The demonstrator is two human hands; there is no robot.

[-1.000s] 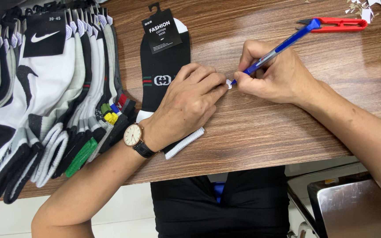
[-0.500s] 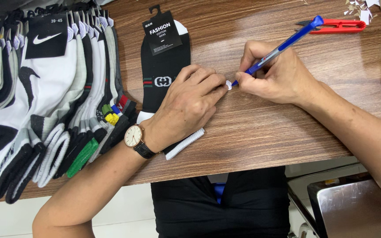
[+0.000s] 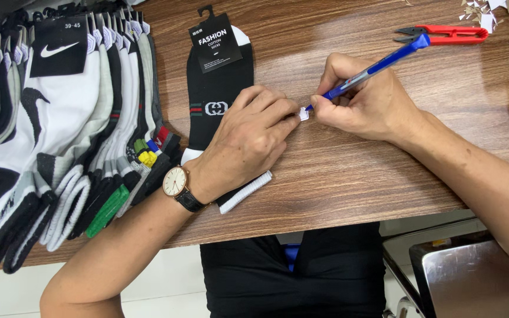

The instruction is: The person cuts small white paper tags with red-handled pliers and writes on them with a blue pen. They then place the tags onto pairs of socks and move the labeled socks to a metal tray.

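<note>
The left hand point(image 3: 248, 138) rests across a black ankle sock with a card hanger point(image 3: 216, 88) on the wooden tabletop point(image 3: 354, 176), its fingertips pinching a small white paper tag point(image 3: 304, 113) flat — evidently to steady it. The right hand point(image 3: 366, 103) grips a blue pen point(image 3: 372, 69), tip on the tag. Red thread snips point(image 3: 446, 34) lie far right; fanned socks point(image 3: 72, 129) lie left.

Brown wood-grain table point(image 3: 349, 176), white tiled floor point(image 3: 166, 282) below, shiny metal box point(image 3: 472, 277) at lower right, even light.
</note>
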